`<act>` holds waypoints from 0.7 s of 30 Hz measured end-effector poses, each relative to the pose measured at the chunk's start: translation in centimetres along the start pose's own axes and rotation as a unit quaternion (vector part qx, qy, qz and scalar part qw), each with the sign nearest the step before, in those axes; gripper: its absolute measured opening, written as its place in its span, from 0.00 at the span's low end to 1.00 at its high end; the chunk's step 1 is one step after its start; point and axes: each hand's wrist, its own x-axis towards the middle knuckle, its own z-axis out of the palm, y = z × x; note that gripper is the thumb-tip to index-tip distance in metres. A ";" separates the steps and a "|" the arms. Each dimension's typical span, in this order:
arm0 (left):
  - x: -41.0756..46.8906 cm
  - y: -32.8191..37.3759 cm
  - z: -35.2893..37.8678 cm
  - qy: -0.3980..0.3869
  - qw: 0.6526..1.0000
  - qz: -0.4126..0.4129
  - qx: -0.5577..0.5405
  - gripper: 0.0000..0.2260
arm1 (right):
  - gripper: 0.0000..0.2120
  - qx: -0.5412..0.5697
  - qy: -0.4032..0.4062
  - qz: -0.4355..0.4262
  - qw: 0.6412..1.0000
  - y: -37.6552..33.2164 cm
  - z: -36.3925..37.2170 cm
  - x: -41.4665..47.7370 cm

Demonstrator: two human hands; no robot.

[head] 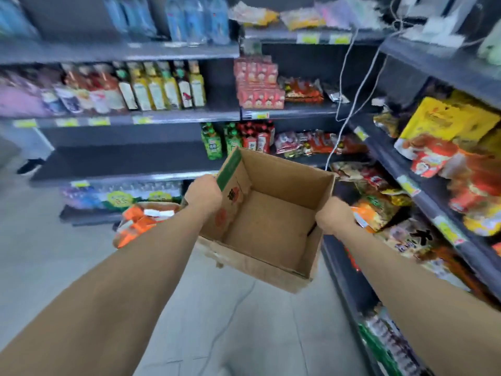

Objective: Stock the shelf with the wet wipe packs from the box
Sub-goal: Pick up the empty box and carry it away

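Note:
I hold an open cardboard box (271, 226) in the air in front of me, above the floor. Its inside is bare brown cardboard with nothing in it. My left hand (203, 195) grips the box's left wall near the green-edged flap. My right hand (334, 216) grips the right wall. No wet wipe packs show in the box. A dark shelf board (122, 161) at mid height on the left carries no goods.
Dark shelving stands ahead and along the right, filled with bottles (162, 88), red cartons (257, 85) and snack bags (444, 137). Another box holding orange packs (141, 221) sits low on the left. A white cable (349, 85) hangs down the corner. Grey floor lies below.

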 end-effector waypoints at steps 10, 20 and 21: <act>4.2 -15.6 -7.6 0.076 0.974 -0.213 -0.025 0.13 | 0.13 -0.009 -0.069 -0.193 0.979 -20.9 5.6 3.2; 2.9 -25.4 -11.3 0.143 0.900 -0.406 -0.066 0.13 | 0.13 -0.053 -0.109 -0.370 0.921 -36.9 10.4 2.3; 2.7 -26.1 -11.5 0.156 0.890 -0.423 -0.069 0.13 | 0.14 -0.056 -0.116 -0.389 0.912 -38.4 10.9 2.1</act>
